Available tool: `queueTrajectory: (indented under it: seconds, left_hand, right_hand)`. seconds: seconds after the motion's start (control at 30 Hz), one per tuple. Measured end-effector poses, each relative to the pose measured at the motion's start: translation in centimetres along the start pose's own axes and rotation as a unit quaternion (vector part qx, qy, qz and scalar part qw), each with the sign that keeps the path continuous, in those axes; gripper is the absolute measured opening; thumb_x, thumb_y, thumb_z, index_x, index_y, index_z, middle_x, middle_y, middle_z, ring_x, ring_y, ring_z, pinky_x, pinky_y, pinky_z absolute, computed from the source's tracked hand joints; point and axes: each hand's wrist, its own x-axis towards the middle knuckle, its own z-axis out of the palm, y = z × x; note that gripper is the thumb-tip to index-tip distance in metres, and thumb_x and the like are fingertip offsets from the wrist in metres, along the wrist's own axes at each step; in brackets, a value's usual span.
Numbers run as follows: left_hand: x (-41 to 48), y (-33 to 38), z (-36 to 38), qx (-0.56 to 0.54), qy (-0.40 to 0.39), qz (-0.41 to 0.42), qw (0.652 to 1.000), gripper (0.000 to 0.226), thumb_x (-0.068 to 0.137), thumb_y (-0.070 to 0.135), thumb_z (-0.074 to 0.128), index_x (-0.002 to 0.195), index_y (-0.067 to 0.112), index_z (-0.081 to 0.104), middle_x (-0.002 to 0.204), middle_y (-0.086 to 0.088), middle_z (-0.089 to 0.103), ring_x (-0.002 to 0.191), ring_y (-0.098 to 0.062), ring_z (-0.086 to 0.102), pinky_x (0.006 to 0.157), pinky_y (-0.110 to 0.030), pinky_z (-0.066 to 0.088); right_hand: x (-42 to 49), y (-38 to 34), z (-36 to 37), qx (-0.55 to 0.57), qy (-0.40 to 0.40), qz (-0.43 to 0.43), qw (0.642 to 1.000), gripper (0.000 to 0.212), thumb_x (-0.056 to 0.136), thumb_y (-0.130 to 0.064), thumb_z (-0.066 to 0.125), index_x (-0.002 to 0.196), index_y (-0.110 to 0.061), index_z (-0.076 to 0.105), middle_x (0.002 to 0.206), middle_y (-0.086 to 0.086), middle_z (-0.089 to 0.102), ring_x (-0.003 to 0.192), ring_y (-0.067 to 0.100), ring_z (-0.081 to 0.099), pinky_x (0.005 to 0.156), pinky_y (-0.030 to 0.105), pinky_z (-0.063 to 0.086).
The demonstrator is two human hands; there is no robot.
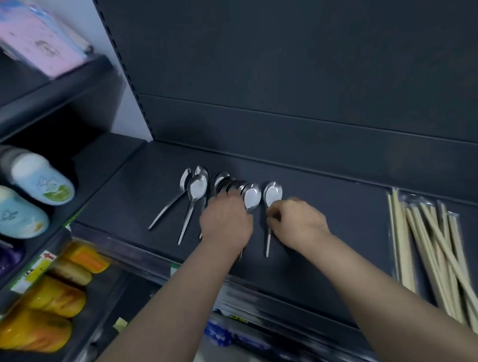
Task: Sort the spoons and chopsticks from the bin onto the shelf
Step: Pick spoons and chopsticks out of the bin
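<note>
Several metal spoons [198,188] lie in a row on the dark shelf [333,216], bowls toward the back wall. My left hand [225,221] rests over the middle spoons' handles, its fingertips at their overlapping bowls. My right hand [297,220] pinches the handle of the rightmost spoon [272,194], whose handle tip shows below my fingers. A bundle of pale wooden chopsticks [426,249] in clear wrappers lies at the shelf's right end. The bin is out of view.
On the neighbouring shelves at the left stand blue and white slippers [31,181] and orange-yellow ones [51,304]. Pink packages [38,33] sit on the top left shelf. Blue packets [223,331] show on a lower shelf beneath my arms.
</note>
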Motion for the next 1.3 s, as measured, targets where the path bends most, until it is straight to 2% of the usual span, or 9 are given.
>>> queueTrajectory:
  seconds: [0.2, 0.3, 0.47, 0.57, 0.63, 0.73, 0.87, 1.13, 1.3]
  left_hand:
    - [0.0, 5.3, 0.3, 0.007, -0.006, 0.132, 0.991, 0.02, 0.09, 0.022, 0.059, 0.11, 0.016, 0.058, 0.111, -0.006, 0.062, 0.111, -0.029, 0.053, 0.075, -0.035, 0.041]
    - [-0.2, 9.9, 0.5, -0.011, -0.013, 0.179, 0.984, 0.024, 0.091, 0.027, 0.058, 0.114, 0.019, 0.061, 0.115, -0.002, 0.063, 0.113, -0.027, 0.053, 0.087, -0.035, 0.044]
    - [-2.6, 19.3, 1.0, -0.077, -0.038, 0.282, 0.956, 0.019, 0.093, 0.024, 0.055, 0.109, 0.022, 0.064, 0.109, 0.004, 0.068, 0.107, -0.021, 0.059, 0.082, -0.032, 0.046]
    - [-5.2, 25.8, 1.1, -0.107, -0.048, 0.318, 0.941, 0.018, 0.092, 0.021, 0.052, 0.104, 0.024, 0.066, 0.101, 0.006, 0.07, 0.1, -0.018, 0.063, 0.079, -0.032, 0.049]
    - [-7.2, 30.4, 1.3, -0.13, -0.037, 0.34, 0.931, 0.016, 0.092, 0.023, 0.053, 0.103, 0.026, 0.065, 0.102, 0.008, 0.07, 0.1, -0.017, 0.063, 0.08, -0.031, 0.05]
    - [-10.5, 36.9, 1.4, -0.161, -0.018, 0.389, 0.907, 0.017, 0.092, 0.023, 0.054, 0.105, 0.026, 0.065, 0.103, 0.008, 0.068, 0.1, -0.015, 0.061, 0.084, -0.034, 0.05]
    - [-14.1, 44.5, 1.9, -0.148, -0.025, 0.444, 0.883, 0.02, 0.092, 0.021, 0.052, 0.106, 0.025, 0.066, 0.102, 0.01, 0.068, 0.098, -0.014, 0.06, 0.082, -0.032, 0.048]
    - [-18.4, 53.6, 5.7, -0.029, -0.138, 0.448, 0.883, 0.018, 0.089, 0.024, 0.062, 0.107, 0.026, 0.066, 0.108, 0.004, 0.068, 0.105, -0.019, 0.06, 0.085, -0.034, 0.05]
    - [-19.1, 55.9, 7.0, -0.004, -0.166, 0.438, 0.883, 0.014, 0.087, 0.023, 0.066, 0.1, 0.028, 0.07, 0.104, 0.006, 0.069, 0.102, -0.018, 0.062, 0.083, -0.031, 0.05]
  right_hand:
    - [-3.1, 4.6, -3.4, -0.14, 0.065, 0.008, 0.988, 0.024, 0.094, -0.027, 0.047, 0.112, -0.027, 0.063, 0.113, 0.003, 0.06, 0.111, 0.026, 0.052, 0.086, 0.035, 0.04]
    - [-5.7, 8.6, -5.5, -0.137, 0.106, 0.04, 0.984, 0.023, 0.093, -0.029, 0.048, 0.109, -0.029, 0.064, 0.111, 0.002, 0.063, 0.11, 0.026, 0.055, 0.085, 0.034, 0.041]
    - [-11.7, 16.7, -9.4, -0.137, 0.192, 0.12, 0.964, 0.022, 0.09, -0.024, 0.048, 0.102, -0.03, 0.066, 0.103, -0.003, 0.066, 0.102, 0.024, 0.059, 0.074, 0.032, 0.038]
    - [-15.6, 22.1, -12.1, -0.16, 0.246, 0.156, 0.943, 0.017, 0.089, -0.023, 0.048, 0.09, -0.022, 0.065, 0.091, 0.0, 0.065, 0.093, 0.028, 0.06, 0.063, 0.031, 0.031]
    - [-18.1, 26.2, -13.7, -0.169, 0.266, 0.182, 0.931, 0.016, 0.089, -0.021, 0.048, 0.088, -0.021, 0.064, 0.087, 0.001, 0.065, 0.089, 0.03, 0.061, 0.06, 0.031, 0.033]
    - [-21.6, 32.3, -15.5, -0.146, 0.279, 0.225, 0.922, 0.022, 0.09, -0.023, 0.048, 0.098, -0.029, 0.068, 0.094, -0.002, 0.068, 0.093, 0.027, 0.062, 0.064, 0.032, 0.043]
    - [-25.9, 39.7, -17.2, -0.122, 0.288, 0.273, 0.91, 0.024, 0.089, -0.022, 0.049, 0.1, -0.031, 0.068, 0.097, -0.004, 0.07, 0.092, 0.026, 0.064, 0.064, 0.031, 0.047]
    - [-32.3, 49.6, -18.9, -0.112, 0.248, 0.325, 0.906, 0.027, 0.086, -0.017, 0.048, 0.103, -0.029, 0.065, 0.095, 0.0, 0.066, 0.087, 0.029, 0.062, 0.06, 0.029, 0.041]
    - [-33.1, 51.2, -18.1, -0.057, 0.232, 0.313, 0.919, 0.038, 0.088, -0.019, 0.05, 0.125, -0.03, 0.056, 0.105, 0.002, 0.067, 0.095, 0.03, 0.062, 0.068, 0.032, 0.046]
